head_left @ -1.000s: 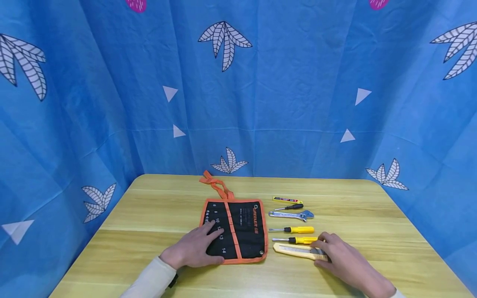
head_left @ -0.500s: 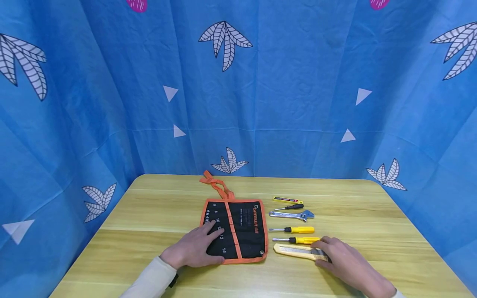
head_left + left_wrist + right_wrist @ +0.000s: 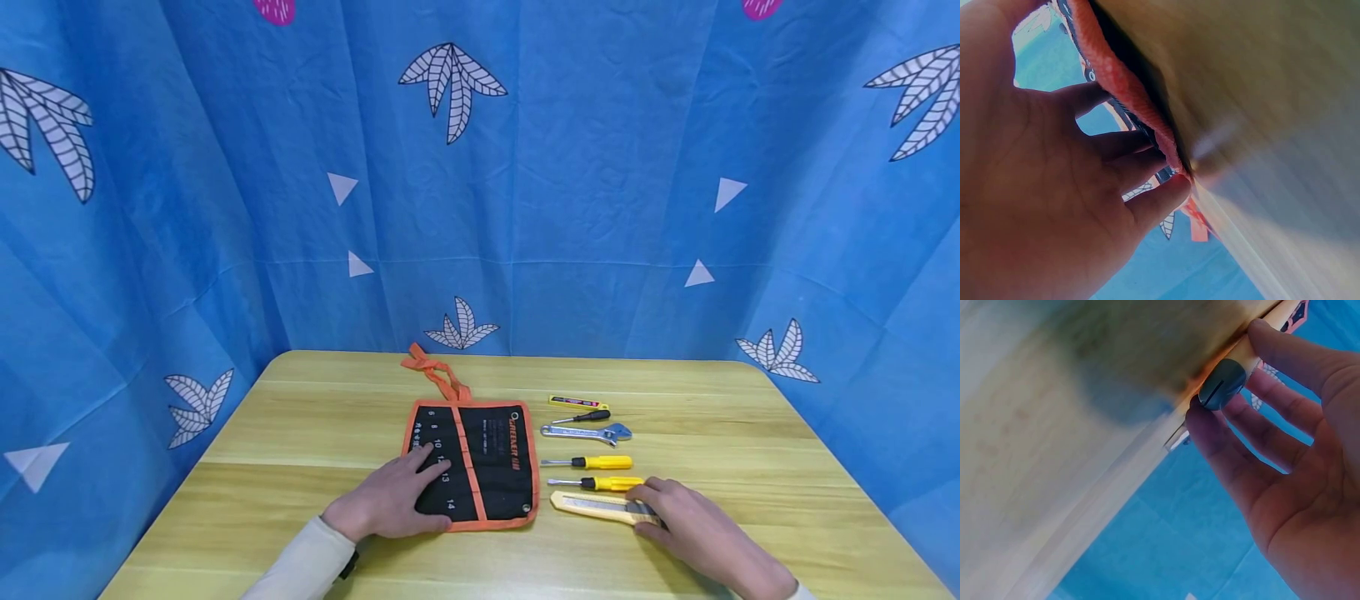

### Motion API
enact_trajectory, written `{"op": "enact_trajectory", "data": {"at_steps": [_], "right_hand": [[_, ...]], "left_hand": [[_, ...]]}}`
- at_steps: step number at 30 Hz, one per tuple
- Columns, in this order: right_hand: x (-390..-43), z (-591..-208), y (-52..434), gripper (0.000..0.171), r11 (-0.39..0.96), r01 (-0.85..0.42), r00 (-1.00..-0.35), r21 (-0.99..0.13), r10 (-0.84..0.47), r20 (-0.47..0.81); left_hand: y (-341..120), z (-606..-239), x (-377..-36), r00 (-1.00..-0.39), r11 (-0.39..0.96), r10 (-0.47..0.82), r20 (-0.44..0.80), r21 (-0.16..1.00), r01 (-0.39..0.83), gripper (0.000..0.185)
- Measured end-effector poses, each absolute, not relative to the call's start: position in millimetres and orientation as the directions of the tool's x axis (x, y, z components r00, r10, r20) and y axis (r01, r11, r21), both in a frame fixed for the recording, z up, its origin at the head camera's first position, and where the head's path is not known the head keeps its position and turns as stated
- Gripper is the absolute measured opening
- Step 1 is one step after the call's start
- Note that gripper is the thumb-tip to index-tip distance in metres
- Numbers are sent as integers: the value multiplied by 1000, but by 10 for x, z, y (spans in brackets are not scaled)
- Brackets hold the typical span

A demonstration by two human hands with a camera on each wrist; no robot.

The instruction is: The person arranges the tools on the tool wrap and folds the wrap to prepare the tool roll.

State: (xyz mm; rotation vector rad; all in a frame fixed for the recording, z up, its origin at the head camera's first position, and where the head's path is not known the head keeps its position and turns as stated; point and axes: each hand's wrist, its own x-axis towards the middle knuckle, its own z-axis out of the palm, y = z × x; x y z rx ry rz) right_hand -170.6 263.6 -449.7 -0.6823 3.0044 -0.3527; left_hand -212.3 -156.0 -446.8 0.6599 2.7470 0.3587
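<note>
On the table lies a black tool pouch with orange trim and printed sizes. My left hand rests on its left part with fingers spread; the left wrist view shows the fingertips along the orange edge. At the right, a pale yellow utility knife lies flat, and my right hand grips its rear end between thumb and fingers. The knife's dark end cap shows in the right wrist view. Just beyond the knife is a yellow-handled screwdriver, close to my right fingertips.
Farther back lie another yellow screwdriver, an adjustable wrench, a small black screwdriver and a narrow yellow labelled item. An orange tie strap trails behind the pouch. A blue curtain hangs behind the table.
My right index finger has come down slightly onto the utility knife, uncovering more of the screwdriver handle's end. The left hand, pouch and tools have stayed in place.
</note>
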Motion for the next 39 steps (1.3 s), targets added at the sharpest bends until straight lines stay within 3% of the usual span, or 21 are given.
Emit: {"op": "enact_trajectory", "data": {"at_steps": [14, 39], "right_hand": [[-1700, -4435, 2611, 27, 875, -444, -896, -190, -440, 69], [-1757, -4364, 2373, 25, 788, -594, -802, -163, -565, 191]], "left_hand": [[-1580, -4475, -2142, -847, 865, 479, -230, 288, 410, 86], [-1577, -4487, -2138, -851, 868, 474, -226, 283, 408, 87]]}}
